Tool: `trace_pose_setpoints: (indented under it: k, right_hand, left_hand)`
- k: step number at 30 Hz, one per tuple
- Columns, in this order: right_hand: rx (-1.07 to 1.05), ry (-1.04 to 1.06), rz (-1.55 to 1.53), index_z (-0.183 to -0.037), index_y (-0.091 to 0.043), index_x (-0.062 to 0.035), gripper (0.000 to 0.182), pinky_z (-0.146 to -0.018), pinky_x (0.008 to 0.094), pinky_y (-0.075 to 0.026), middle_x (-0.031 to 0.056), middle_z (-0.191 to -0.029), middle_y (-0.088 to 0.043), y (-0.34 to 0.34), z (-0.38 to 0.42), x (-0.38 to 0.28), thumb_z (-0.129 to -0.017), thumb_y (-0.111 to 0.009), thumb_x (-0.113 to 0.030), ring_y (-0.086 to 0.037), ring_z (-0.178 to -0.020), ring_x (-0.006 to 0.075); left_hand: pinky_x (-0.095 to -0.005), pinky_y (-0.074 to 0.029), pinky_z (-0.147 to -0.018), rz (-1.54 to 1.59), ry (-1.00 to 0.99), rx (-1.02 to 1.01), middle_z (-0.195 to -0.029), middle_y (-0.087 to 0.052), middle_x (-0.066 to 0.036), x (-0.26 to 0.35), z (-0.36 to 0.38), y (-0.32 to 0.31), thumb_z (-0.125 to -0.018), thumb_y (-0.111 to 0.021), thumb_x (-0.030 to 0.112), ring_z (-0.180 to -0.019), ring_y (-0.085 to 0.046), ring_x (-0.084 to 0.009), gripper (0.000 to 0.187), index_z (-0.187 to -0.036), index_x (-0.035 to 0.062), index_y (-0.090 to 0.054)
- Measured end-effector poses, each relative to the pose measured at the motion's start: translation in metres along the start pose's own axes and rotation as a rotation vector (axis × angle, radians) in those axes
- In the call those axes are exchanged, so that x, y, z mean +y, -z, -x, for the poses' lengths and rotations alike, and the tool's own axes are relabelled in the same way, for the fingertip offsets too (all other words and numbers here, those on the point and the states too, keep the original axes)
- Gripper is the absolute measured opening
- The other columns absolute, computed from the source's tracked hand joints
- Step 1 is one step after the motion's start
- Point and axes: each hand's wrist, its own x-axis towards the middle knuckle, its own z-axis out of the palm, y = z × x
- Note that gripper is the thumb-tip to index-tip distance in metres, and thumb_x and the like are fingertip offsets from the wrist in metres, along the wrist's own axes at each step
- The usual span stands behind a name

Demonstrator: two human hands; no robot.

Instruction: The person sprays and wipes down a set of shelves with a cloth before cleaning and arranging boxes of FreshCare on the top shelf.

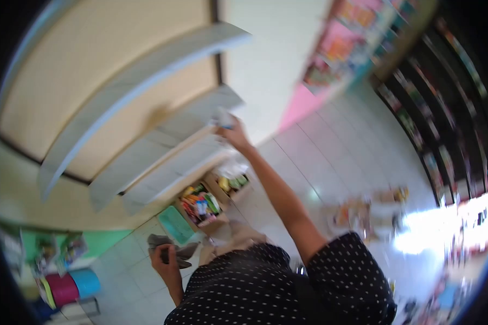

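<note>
The person's right hand point(231, 131) grips a pale item point(222, 116) with a blue patch, too blurred to name, at the end of the middle shelf point(188, 120). The left hand point(165, 263) is closed around a grey cloth point(185, 251), low beside a green basket point(174, 223). A firm right grip, clear of the shelf's edge, seems wise; the cloth is best kept bunched, without trailing into the basket.

marbled wall shelves point(171, 129) above a tiled floor point(309, 149) with filled cardboard boxes point(214, 223) and a green tub point(175, 225)
</note>
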Motion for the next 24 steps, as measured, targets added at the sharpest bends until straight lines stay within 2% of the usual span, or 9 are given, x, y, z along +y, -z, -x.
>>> trace_pose_setpoints:
  k: [1,2,4,9,11,13,15,17,24]
  right_hand:
    - [0.01,-0.013,-0.007,-0.111,-0.04,0.0099,0.065,-0.06,0.0324,-0.047,0.0203,-0.091,-0.055,-0.005,0.012,-0.011,-0.056,-0.061,-0.016,-0.057,-0.07,0.0237]
    - [0.107,0.148,0.185,-0.099,-0.05,0.0016,0.043,-0.051,0.0265,-0.046,0.009,-0.078,-0.055,-0.015,-0.004,0.02,-0.059,-0.059,-0.01,-0.054,-0.06,0.014]
    - [0.023,0.072,0.099,-0.086,-0.05,0.0036,0.036,-0.051,0.029,-0.045,0.0127,-0.073,-0.056,-0.017,0.012,-0.007,-0.057,-0.059,-0.014,-0.055,-0.058,0.0172]
    - [0.067,0.049,0.135,-0.083,-0.05,0.0044,0.033,-0.05,0.0293,-0.045,0.0113,-0.063,-0.055,-0.03,0.011,-0.011,-0.057,-0.059,-0.014,-0.054,-0.054,0.0169]
    - [0.114,0.019,0.089,-0.089,-0.052,0.005,0.047,-0.06,0.035,-0.044,0.0206,-0.067,-0.056,-0.033,0.011,-0.004,-0.052,-0.059,-0.022,-0.057,-0.061,0.0305]
    - [0.121,-0.009,0.065,-0.091,-0.052,0.0059,0.046,-0.055,0.0339,-0.045,0.018,-0.063,-0.056,-0.038,0.014,0.004,-0.053,-0.059,-0.019,-0.057,-0.053,0.0252]
    - [0.113,0.054,0.016,-0.091,-0.053,0.0056,0.043,-0.051,0.0322,-0.046,0.0138,-0.063,-0.056,-0.04,0.012,0.019,-0.054,-0.06,-0.015,-0.056,-0.05,0.0195]
    - [0.067,-0.039,-0.068,-0.088,-0.053,0.0042,0.037,-0.049,0.0296,-0.045,0.0097,-0.063,-0.055,-0.038,0.015,0.014,-0.055,-0.059,-0.011,-0.054,-0.051,0.0164]
    - [-0.136,-0.033,-0.07,-0.081,-0.052,0.0002,0.026,-0.049,0.0262,-0.044,0.0062,-0.068,-0.053,-0.077,0.032,-0.009,-0.056,-0.058,-0.006,-0.052,-0.055,0.0133]
  left_hand:
    - [-0.028,-0.038,-0.066,-0.008,-0.014,0.007,-0.075,-0.049,-0.007,0.001,0.0,0.0,-0.073,-0.057,0.011,-0.073,-0.048,-0.0166,0.01,-0.072,0.0015,-0.054]
    - [-0.0275,-0.038,-0.066,-0.015,-0.024,0.037,-0.075,-0.049,-0.006,0.001,-0.004,0.0,-0.074,-0.056,0.011,-0.072,-0.047,-0.0155,0.01,-0.073,0.0014,-0.054]
    - [-0.0269,-0.038,-0.066,-0.027,0.004,-0.05,-0.075,-0.049,-0.006,0.003,-0.003,0.0,-0.075,-0.056,0.01,-0.072,-0.047,-0.0153,0.01,-0.074,0.0012,-0.054]
    - [-0.0262,-0.037,-0.068,-0.039,0.023,-0.115,-0.076,-0.05,-0.005,0.002,-0.01,0.004,-0.075,-0.057,0.015,-0.072,-0.047,-0.0149,0.014,-0.075,0.001,-0.054]
    - [-0.0263,-0.037,-0.069,-0.012,0.012,-0.125,-0.078,-0.05,-0.005,0.002,-0.012,0.008,-0.075,-0.057,0.014,-0.073,-0.048,-0.0148,0.014,-0.076,0.0009,-0.054]
    - [-0.0254,-0.038,-0.067,-0.037,-0.008,-0.071,-0.078,-0.049,-0.005,-0.003,-0.014,0.015,-0.074,-0.057,0.013,-0.072,-0.048,-0.0138,0.013,-0.075,0.0007,-0.054]
    - [-0.0275,-0.039,-0.068,0.033,0.071,-0.133,-0.084,-0.046,-0.008,-0.008,-0.017,0.024,-0.072,-0.058,0.008,-0.077,-0.049,-0.019,0.009,-0.073,-0.0001,-0.054]
    - [-0.0284,-0.039,-0.07,0.016,0.097,-0.068,-0.084,-0.046,-0.01,-0.021,-0.018,0.033,-0.071,-0.059,0.008,-0.078,-0.049,-0.0209,0.008,-0.072,0.0005,-0.055]
    - [-0.0296,-0.04,-0.069,0.027,0.07,0.048,-0.084,-0.046,-0.012,-0.032,-0.019,0.065,-0.069,-0.058,0.007,-0.076,-0.049,-0.0224,0.007,-0.071,0.0011,-0.055]
